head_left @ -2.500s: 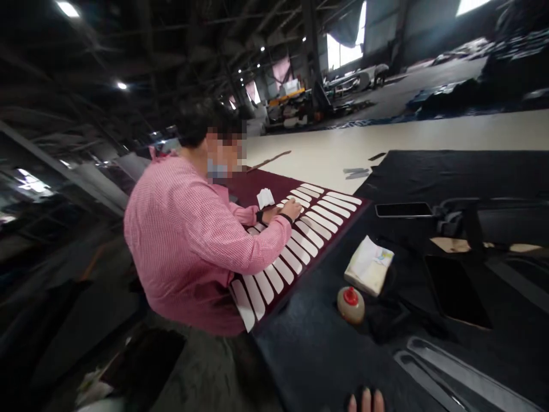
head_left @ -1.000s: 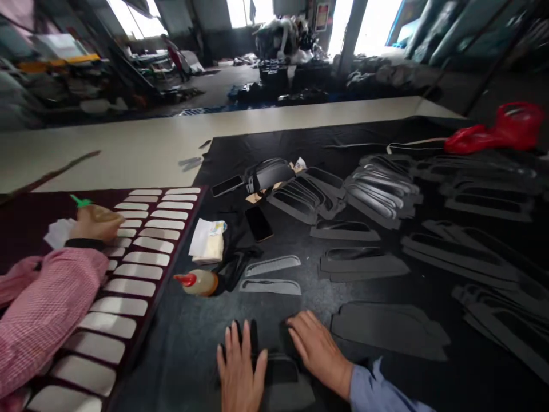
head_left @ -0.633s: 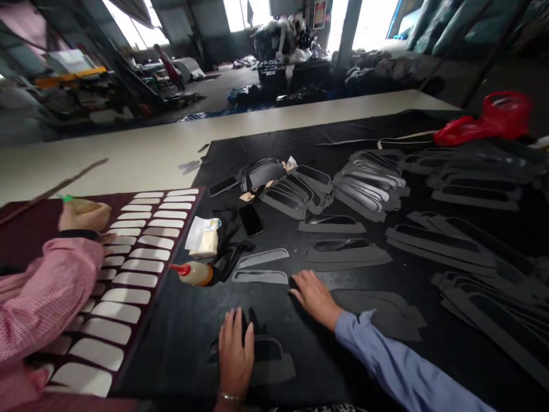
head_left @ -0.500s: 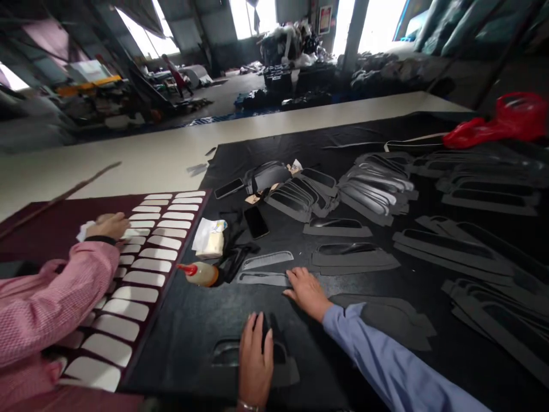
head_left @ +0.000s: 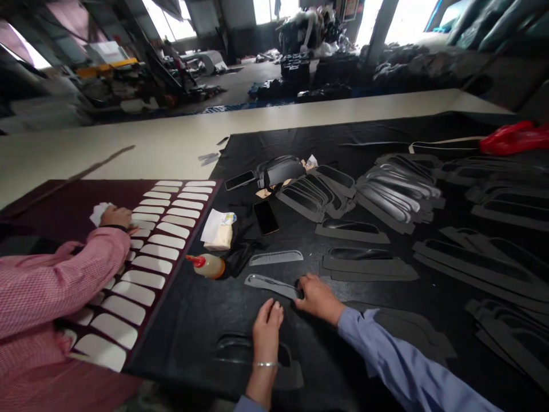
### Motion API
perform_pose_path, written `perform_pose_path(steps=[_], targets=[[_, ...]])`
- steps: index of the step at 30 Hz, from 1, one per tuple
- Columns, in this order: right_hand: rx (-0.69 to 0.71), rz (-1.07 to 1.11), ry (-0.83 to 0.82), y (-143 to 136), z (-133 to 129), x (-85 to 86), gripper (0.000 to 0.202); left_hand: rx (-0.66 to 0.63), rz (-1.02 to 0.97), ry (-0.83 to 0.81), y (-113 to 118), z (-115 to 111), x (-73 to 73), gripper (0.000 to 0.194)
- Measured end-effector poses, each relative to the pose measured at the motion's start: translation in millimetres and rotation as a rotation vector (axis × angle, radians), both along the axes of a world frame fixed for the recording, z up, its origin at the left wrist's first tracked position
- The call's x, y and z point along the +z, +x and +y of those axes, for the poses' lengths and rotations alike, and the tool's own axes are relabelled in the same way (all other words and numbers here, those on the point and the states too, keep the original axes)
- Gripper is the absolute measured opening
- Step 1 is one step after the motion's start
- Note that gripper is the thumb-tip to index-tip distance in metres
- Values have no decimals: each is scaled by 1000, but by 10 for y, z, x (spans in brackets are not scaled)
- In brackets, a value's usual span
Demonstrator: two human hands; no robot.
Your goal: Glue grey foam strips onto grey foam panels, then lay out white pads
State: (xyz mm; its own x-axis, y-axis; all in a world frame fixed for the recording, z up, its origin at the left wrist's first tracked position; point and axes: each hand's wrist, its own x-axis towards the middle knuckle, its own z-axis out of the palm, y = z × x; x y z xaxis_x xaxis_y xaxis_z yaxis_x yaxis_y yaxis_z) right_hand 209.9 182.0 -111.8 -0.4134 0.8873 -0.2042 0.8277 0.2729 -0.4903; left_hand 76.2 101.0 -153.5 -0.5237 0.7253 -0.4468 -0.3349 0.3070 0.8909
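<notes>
right hand [head_left: 318,296] pinching strip [head_left: 272,285], packet [head_left: 219,232] print illegible

A cream worktable [head_left: 283,117] carries a maroon sheet [head_left: 75,197] and a black sheet [head_left: 184,320]; on the latter lie 2 smartphones [head_left: 266,217], a squeeze bottle [head_left: 211,266], a tissue pack [head_left: 218,230] and stacked gray cutouts [head_left: 390,197].

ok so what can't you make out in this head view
All in the head view:
Strip: the end by the right hand is hidden by its fingers, so the grip is unclear.
Dark piece: middle covered by the left hand and wrist.
Red object: cut off by the right edge.
Co-worker: cut off by the left edge, head unseen.
Far piles: too small and dim.
</notes>
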Motion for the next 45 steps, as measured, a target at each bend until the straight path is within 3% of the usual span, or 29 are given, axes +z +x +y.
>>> perform_pose_path(steps=[4,8,13,15,19,22,25,27,31,35,39,42,45], targets=[[-53,145,-217,38,-63,-60,14,0,-166,-18,6,161,47,17],[-141,304,-390,57,-210,-71,13,-84,-288,17,52,143,242,11],[-252,474,-517,90,-481,-17,13,-116,-367,17,141,85,442,13],[-272,532,-481,210,-623,6,17,-107,-322,-1,142,63,491,13],[-218,365,-73,798,-957,17,22,-56,-14,-62,33,-42,584,15],[-217,72,191,1405,-1116,-85,46,-108,306,-82,-64,-182,636,30],[-138,-110,282,1893,-1111,-263,75,-202,423,-93,-56,-328,638,47],[-69,-152,280,2082,-1049,-350,80,-272,456,-90,17,-407,609,58],[17,-151,265,2196,-931,-308,73,-421,611,-22,222,-506,531,61],[59,-111,259,2217,-879,-174,70,-570,936,117,407,-548,467,48],[63,-78,301,2357,-916,-169,73,-707,1303,318,614,-547,406,35],[-51,-71,376,2473,-1052,-96,49,-793,1587,376,837,-527,379,27],[-107,-9,498,2435,-1214,77,25,-883,1717,389,1108,-499,376,26]])
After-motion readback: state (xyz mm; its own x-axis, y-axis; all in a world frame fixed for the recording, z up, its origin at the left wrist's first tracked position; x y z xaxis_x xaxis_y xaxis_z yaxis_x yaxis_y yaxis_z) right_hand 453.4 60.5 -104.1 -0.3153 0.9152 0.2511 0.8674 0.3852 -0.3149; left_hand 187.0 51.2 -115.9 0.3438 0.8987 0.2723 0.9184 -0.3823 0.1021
